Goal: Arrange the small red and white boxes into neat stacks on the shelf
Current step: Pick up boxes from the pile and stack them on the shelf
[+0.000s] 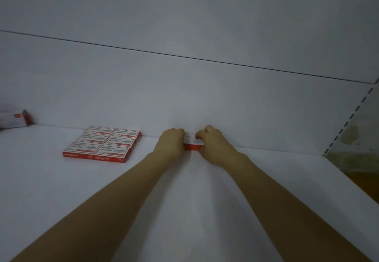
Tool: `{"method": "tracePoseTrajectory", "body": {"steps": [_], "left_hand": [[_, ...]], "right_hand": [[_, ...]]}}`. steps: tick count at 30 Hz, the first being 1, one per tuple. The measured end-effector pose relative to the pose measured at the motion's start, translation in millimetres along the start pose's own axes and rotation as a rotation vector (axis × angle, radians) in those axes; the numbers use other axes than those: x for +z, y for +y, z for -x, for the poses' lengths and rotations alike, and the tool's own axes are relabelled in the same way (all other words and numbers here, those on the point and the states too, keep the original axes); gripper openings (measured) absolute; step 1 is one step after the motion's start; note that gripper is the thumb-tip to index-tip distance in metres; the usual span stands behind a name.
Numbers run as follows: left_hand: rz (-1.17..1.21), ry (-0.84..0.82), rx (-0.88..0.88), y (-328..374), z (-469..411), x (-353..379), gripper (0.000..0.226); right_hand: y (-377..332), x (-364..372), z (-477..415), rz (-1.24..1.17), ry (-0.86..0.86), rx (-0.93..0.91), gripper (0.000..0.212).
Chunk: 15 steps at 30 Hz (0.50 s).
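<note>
two bare forearms [114,198] are reaching from the bottom edge across the white shelf [51,190] toward its back. the left hand [171,141] and the right hand [212,144] are meeting close to the back panel [184,97], and both are gripping a small red and white box [193,145] between them. the left hand's fingers are curling against its left end, and the right hand's fingers are curling over its top right corner. the box is lying flat at the rear of the shelf, just in front of the back panel, with only its red front edge and a strip of white top showing between the hands. to the left, well apart from the hands, a block of six boxes [102,144] is lying flat in two columns of three, edges touching. farther left, at the frame's edge, a lone box [15,120] is sitting blurred by the back panel. at the right, a slotted upright [348,120] is rising beside the shelf's end.
</note>
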<state>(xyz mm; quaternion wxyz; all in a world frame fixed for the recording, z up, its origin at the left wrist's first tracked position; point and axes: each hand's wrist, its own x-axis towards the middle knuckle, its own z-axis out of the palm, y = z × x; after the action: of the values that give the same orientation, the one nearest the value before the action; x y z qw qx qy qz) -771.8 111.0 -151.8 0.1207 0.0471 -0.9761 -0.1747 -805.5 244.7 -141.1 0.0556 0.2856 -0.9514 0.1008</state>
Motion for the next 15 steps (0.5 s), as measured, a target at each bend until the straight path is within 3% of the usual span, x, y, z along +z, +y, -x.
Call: {"method": "tracePoseTrajectory", "body": {"steps": [5, 15], "left_hand": [[-0.098, -0.051, -0.040, -7.7, 13.0, -11.5, 0.032], [-0.231, -0.031, -0.168, -23.0, 48.5, -40.8, 0.031]], "right_hand": [[-0.1, -10.9, 17.1, 0.000, -0.052, 0.064, 0.048], [-5.6, -30.1, 46.4, 0.007, -0.184, 0.104, 0.038]]}}
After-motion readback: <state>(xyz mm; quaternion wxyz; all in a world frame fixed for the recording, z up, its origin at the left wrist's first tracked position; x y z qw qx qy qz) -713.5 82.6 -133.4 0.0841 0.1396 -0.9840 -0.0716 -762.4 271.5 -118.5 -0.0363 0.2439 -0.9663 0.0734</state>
